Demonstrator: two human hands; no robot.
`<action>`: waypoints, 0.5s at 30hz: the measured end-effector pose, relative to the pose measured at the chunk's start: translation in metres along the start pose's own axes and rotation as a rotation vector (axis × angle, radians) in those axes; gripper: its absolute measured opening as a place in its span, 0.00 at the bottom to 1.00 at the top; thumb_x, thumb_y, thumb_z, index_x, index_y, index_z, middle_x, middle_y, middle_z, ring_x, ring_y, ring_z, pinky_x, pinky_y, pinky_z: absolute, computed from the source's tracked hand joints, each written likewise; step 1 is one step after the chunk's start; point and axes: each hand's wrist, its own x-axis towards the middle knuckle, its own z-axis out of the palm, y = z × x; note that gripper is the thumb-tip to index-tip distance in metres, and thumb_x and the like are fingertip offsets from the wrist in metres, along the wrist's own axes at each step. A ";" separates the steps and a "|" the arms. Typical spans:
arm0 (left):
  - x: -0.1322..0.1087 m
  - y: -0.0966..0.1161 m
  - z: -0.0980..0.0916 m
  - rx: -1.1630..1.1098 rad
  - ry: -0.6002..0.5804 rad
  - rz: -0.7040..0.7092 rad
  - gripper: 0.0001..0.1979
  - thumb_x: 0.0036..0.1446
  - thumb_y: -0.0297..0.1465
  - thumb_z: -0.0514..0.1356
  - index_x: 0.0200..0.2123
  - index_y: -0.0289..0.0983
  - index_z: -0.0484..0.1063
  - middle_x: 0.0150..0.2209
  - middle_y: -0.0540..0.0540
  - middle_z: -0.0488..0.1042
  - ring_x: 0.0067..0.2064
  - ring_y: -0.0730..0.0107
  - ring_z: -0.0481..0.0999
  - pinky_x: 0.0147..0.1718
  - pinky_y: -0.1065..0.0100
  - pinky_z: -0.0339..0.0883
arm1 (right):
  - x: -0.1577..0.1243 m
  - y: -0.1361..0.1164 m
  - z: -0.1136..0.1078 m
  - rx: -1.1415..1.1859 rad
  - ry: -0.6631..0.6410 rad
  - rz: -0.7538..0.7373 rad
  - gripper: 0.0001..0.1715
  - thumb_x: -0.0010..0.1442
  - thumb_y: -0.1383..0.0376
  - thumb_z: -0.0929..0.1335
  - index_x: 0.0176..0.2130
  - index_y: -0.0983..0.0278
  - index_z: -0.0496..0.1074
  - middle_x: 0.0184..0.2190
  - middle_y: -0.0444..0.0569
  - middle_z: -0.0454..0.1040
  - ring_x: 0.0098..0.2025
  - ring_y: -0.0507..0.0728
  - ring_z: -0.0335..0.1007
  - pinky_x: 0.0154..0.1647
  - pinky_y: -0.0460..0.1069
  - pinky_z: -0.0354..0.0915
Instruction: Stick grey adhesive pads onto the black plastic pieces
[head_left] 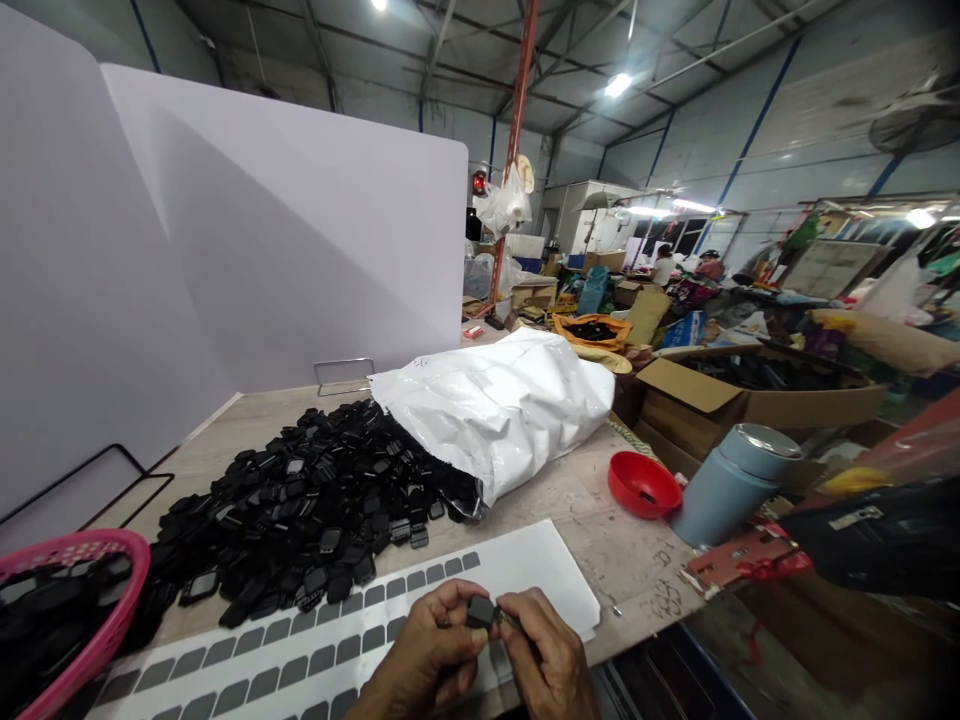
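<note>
Between thumb and fingers, my left hand (431, 645) pinches a small black plastic piece (481, 612) with rounded corners. My right hand (546, 650) is closed at the piece's right edge, its fingertips on something small and dark that I cannot make out. Both hands are over a white sheet (525, 560) carrying rows of grey rounded-square stickers (281, 630). Beyond the sheet lies a large heap of similar black pieces (300, 500), spilling from the mouth of a white plastic bag (502, 400).
A pink basket (139, 570) of black pieces stands at the left. To the right are a red bowl (630, 485), a blue-grey flask (731, 490) and an open cardboard box (795, 405). White panels (300, 230) wall the table's back and left. Two people are far off.
</note>
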 end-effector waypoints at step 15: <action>0.006 -0.002 -0.005 0.013 -0.012 -0.028 0.22 0.38 0.29 0.71 0.39 0.34 0.69 0.28 0.47 0.77 0.12 0.85 0.61 0.10 0.80 0.42 | 0.003 0.001 -0.006 -0.103 -0.056 -0.068 0.12 0.64 0.71 0.57 0.38 0.62 0.67 0.28 0.46 0.68 0.30 0.54 0.67 0.30 0.46 0.63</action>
